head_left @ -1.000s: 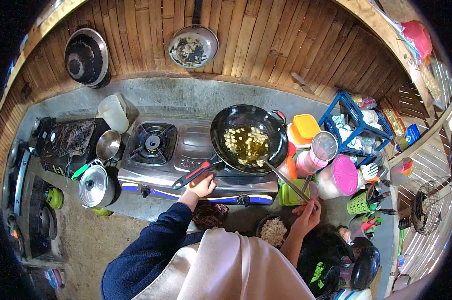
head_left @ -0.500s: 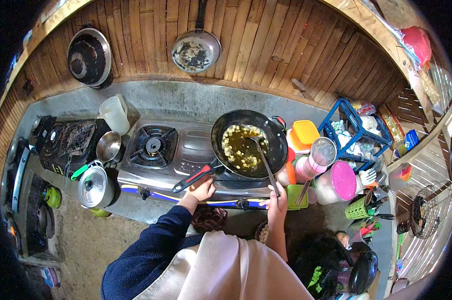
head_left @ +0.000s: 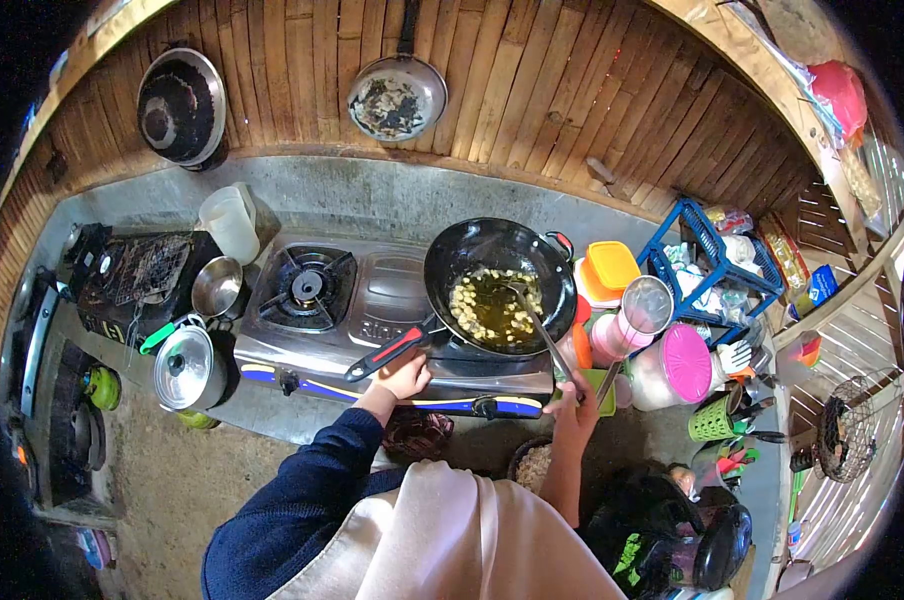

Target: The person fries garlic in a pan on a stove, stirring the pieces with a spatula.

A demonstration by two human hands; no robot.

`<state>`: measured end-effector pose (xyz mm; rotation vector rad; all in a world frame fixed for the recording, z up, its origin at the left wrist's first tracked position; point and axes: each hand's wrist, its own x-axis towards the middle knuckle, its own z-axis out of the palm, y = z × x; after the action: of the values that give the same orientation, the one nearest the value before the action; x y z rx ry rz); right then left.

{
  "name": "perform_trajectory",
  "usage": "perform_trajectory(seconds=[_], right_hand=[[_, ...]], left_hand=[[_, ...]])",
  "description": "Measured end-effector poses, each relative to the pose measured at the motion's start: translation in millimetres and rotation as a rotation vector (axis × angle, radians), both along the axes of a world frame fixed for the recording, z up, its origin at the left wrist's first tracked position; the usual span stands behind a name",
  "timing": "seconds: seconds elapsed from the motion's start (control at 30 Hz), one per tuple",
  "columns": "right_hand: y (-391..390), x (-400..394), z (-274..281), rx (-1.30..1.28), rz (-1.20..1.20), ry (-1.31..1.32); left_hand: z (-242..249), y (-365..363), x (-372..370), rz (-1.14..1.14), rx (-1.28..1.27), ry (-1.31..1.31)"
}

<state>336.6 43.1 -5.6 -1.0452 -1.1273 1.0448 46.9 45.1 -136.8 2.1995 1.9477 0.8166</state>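
Note:
A black wok [head_left: 452,250] with a red-and-black handle [head_left: 387,354] sits on the right burner of the stove [head_left: 372,290]. Oil and small pale pieces of food [head_left: 494,306] lie in its bottom. My left hand [head_left: 405,378] is closed at the wok's handle, near the stove's front edge; its fingertips are partly hidden. In my right hand [head_left: 574,402] is the shaft of a long metal spatula [head_left: 544,335], whose head dips into the oil at the right side of the food.
Right of the wok stand an orange-lidded container [head_left: 612,267], a pink-lidded jar [head_left: 688,363] and a blue rack [head_left: 707,250]. At left are a lidded pot [head_left: 186,370], a small metal bowl [head_left: 217,287] and a grill [head_left: 147,270]. Pans hang on the wall.
My right hand has moved slightly right with the spatula, and the food has shifted lower in the wok. My left hand stays at the handle.

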Motion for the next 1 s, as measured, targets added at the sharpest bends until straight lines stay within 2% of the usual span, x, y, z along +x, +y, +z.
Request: perform_trajectory(seconds=[0.13, 0.23, 0.47, 0.6, 0.7, 1.0], right_hand=[[-8, 15, 12, 0.038, -0.108, -0.027], [-16, 24, 23, 0.076, -0.218, -0.050], [-25, 43, 34, 0.237, -0.258, -0.076], [-29, 40, 34, 0.213, -0.262, -0.073], [-30, 30, 28, 0.151, -0.186, -0.075], [-15, -3, 9, 0.102, 0.022, -0.013]], left_hand=[[2, -1, 0, 0.006, -0.031, -0.008], [4, -1, 0, -0.012, 0.072, 0.017], [3, -1, 1, -0.001, 0.095, -0.011], [1, 0, 1, -0.016, 0.134, -0.024], [5, -1, 1, -0.015, 0.047, -0.019], [3, -2, 2, 0.002, 0.118, -0.033]])
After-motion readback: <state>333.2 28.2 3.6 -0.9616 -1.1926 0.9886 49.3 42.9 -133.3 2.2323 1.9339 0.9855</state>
